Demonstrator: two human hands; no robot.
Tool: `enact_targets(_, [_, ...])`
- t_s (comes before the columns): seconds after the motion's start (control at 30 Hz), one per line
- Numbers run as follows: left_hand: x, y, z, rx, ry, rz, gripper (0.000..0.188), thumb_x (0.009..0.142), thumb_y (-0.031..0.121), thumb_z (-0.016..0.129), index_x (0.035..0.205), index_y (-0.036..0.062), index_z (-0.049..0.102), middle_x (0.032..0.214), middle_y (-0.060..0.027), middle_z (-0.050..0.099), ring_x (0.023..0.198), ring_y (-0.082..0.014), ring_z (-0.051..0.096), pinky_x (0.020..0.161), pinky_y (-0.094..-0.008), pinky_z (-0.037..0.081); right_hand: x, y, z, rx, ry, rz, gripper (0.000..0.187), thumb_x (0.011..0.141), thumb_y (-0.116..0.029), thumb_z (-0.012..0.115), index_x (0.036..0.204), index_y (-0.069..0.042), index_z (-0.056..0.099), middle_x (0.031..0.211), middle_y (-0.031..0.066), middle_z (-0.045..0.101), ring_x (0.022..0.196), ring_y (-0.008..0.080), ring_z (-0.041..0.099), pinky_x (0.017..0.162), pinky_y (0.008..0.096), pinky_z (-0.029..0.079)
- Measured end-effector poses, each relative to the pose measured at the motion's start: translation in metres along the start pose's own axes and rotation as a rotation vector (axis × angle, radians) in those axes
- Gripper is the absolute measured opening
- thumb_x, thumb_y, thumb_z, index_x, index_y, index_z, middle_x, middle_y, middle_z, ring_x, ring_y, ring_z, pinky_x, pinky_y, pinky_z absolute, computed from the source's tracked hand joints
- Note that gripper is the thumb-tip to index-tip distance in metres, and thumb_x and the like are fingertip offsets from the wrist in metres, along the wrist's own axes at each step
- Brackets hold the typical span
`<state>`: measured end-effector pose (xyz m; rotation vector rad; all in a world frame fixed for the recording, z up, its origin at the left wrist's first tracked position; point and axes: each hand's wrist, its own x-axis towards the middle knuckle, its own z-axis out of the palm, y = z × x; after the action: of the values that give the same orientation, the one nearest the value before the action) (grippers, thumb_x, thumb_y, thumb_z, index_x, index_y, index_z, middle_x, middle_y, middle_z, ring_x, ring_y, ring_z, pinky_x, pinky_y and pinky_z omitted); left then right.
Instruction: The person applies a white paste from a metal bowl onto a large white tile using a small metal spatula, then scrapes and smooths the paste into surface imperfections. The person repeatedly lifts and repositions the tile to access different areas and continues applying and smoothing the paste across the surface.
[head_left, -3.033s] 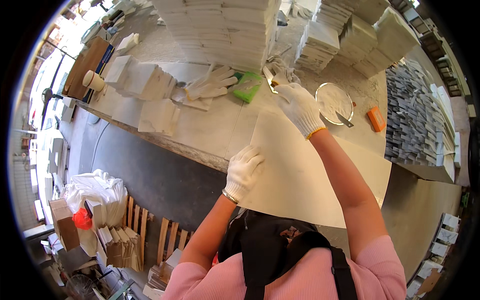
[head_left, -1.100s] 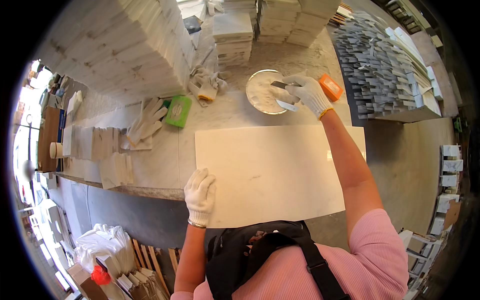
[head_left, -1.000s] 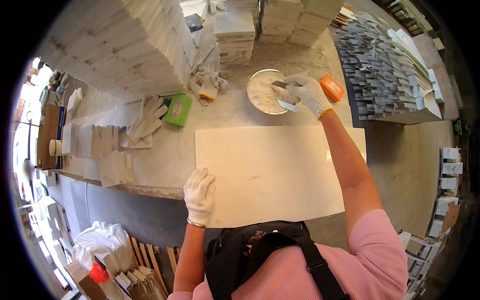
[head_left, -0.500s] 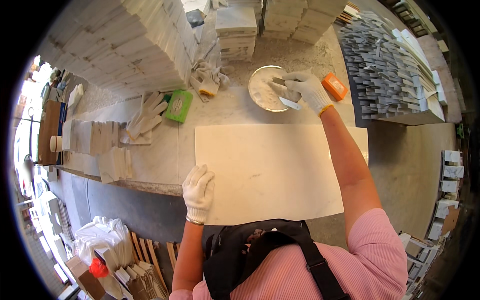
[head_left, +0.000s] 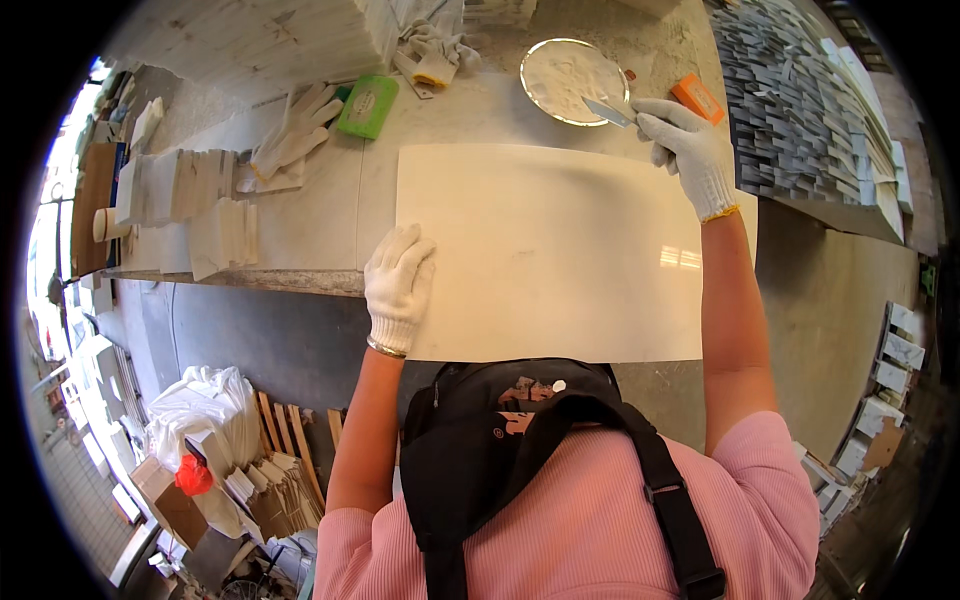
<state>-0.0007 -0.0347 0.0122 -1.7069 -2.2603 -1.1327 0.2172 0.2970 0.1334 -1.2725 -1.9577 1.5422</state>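
Observation:
My right hand [head_left: 688,148], in a white knitted glove, has its fingers closed around a putty knife. The flat metal blade of the putty knife [head_left: 606,111] points left, over the near right rim of a round bowl [head_left: 527,82] holding white powdery or pasty material [head_left: 572,78]. My left hand [head_left: 398,280], gloved too, grips the left edge of a large pale marble slab [head_left: 550,250], with the thumb on top. Part of that slab lies on the worktable and its near part reaches past the table's edge toward me. The undersides of the left fingers are hidden.
An orange box [head_left: 698,98] sits right of the bowl, a green box [head_left: 368,107] to its left. Spare gloves [head_left: 295,135] lie beside small stone blocks [head_left: 185,187]. Tall stacks of stone pieces [head_left: 250,40] stand at the back left, more grey strips [head_left: 795,110] at the right.
My right hand has drawn the putty knife from over the bowl's middle back to its near right rim. The view has shifted, so the table appears higher. My left hand stays at the slab's edge.

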Motion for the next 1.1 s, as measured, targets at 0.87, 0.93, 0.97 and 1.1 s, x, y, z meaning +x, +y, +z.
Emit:
enact_targets(0.87, [-0.072,0.006,-0.006,-0.544,-0.201,-1.173,0.063,0.102,0.052,0.051,0.071,-0.0024,0.058,0.065,0.0041,0.046,0.064,-0.008,0.038,0.058,-0.0294,0.037,-0.157,0.06,0.037,0.181,0.106,0.239,0.032,0.091,-0.021,0.067,0.116,-0.001,0.07,0.082,0.0032,0.068,0.057,0.0041,0.053,0.05,0.0182,0.038])
enact_targets(0.93, [-0.069,0.012,-0.008,-0.536,-0.164,-1.153,0.062,0.102,0.051,0.051,0.072,-0.003,0.059,0.065,0.0034,0.049,0.064,-0.0079,0.04,0.058,-0.0295,0.038,-0.159,0.061,0.037,0.193,0.117,0.246,0.032,0.091,-0.021,0.068,0.116,-0.001,0.07,0.082,0.0033,0.068,0.057,0.0046,0.053,0.05,0.0188,0.038])
enact_targets(0.97, [-0.069,0.014,-0.006,-0.553,-0.123,-1.15,0.062,0.103,0.05,0.05,0.073,-0.0034,0.06,0.066,0.003,0.051,0.064,-0.008,0.042,0.058,-0.0297,0.039,-0.16,0.061,0.037,0.204,0.123,0.25,0.033,0.09,-0.022,0.069,0.116,-0.002,0.07,0.082,0.0033,0.068,0.057,0.0051,0.054,0.05,0.0194,0.039])
enact_targets(1.1, [-0.082,0.011,0.007,-0.586,-0.028,-1.094,0.061,0.103,0.049,0.05,0.077,-0.0043,0.063,0.066,0.0021,0.056,0.063,-0.0085,0.047,0.058,-0.03,0.042,-0.162,0.061,0.035,0.213,0.122,0.252,0.033,0.09,-0.022,0.069,0.116,-0.002,0.07,0.083,0.0038,0.068,0.059,0.0059,0.055,0.051,0.0203,0.039])
